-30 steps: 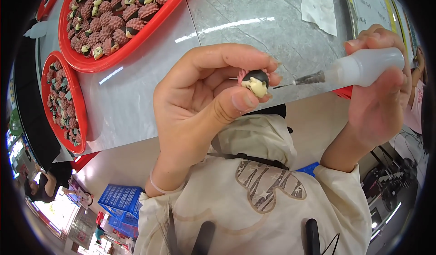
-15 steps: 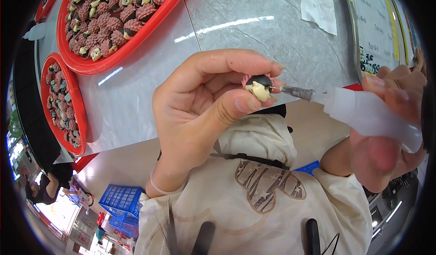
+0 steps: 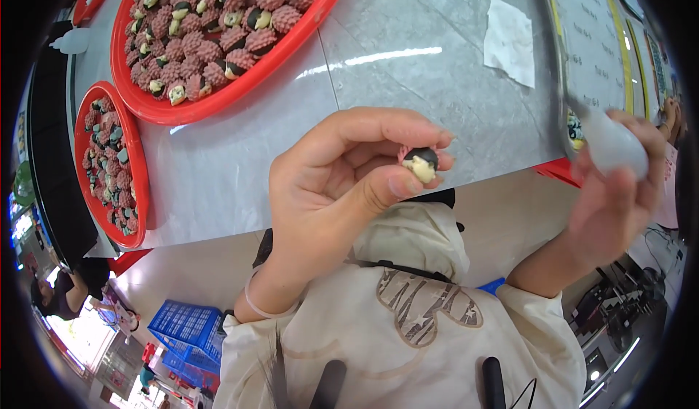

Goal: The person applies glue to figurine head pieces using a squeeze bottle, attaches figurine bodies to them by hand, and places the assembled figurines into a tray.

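My left hand [image 3: 309, 190] pinches a small moulded piece [image 3: 421, 167] between thumb and fingers, above the front edge of the table. The piece has a black top, a cream-coloured front and a pink ridged back. Over on the right, my right hand [image 3: 608, 216] grips a white squeeze bottle [image 3: 619, 147] with a thin dark tip. The bottle's tip points up and to the left, well apart from the piece. Motion blurs the tip and that hand a little.
A large red tray [image 3: 244, 87] of pink ridged pieces stands at the far left, with a smaller red tray [image 3: 143, 198] nearer. White paper [image 3: 508, 43] lies on the grey table [image 3: 393, 81]. Another bottle [image 3: 71, 41] is at the left edge. Blue crates [image 3: 182, 329] stand on the floor.
My right hand has drawn the bottle's tip away from the piece and tilted it upward. My left hand, still pinching the piece, sits slightly lower and further right in the picture.
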The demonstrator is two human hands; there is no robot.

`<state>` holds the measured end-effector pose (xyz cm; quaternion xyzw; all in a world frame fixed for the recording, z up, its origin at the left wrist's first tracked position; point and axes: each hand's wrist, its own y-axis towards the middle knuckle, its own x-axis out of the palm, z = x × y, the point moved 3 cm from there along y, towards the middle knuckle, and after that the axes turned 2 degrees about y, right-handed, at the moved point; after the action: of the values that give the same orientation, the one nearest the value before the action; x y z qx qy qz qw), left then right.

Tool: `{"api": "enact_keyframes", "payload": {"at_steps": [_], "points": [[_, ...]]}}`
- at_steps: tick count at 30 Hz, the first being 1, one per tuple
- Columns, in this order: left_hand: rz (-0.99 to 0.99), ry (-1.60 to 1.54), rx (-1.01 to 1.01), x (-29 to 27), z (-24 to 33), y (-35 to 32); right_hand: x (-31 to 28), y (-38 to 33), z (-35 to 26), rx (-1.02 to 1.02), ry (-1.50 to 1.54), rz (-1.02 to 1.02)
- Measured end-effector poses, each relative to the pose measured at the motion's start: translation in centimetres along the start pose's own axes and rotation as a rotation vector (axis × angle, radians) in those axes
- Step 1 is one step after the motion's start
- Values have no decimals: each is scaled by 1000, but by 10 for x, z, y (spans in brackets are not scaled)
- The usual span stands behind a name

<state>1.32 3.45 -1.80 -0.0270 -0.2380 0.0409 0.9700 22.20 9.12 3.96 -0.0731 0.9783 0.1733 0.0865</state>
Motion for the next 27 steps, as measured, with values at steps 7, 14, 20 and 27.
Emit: {"api": "enact_keyframes", "payload": {"at_steps": [7,14,20,27], "points": [[5,46,-5,2,-2,-2,55,18,33,34,90,-153],[-12,77,1,4,-1,-2,87,28,40,-276,-151,-121],[-14,86,10,4,-1,-3,78,24,37,-246,-269,-149],[-40,92,13,7,-2,0,69,21,44,-316,-461,-122]]}}
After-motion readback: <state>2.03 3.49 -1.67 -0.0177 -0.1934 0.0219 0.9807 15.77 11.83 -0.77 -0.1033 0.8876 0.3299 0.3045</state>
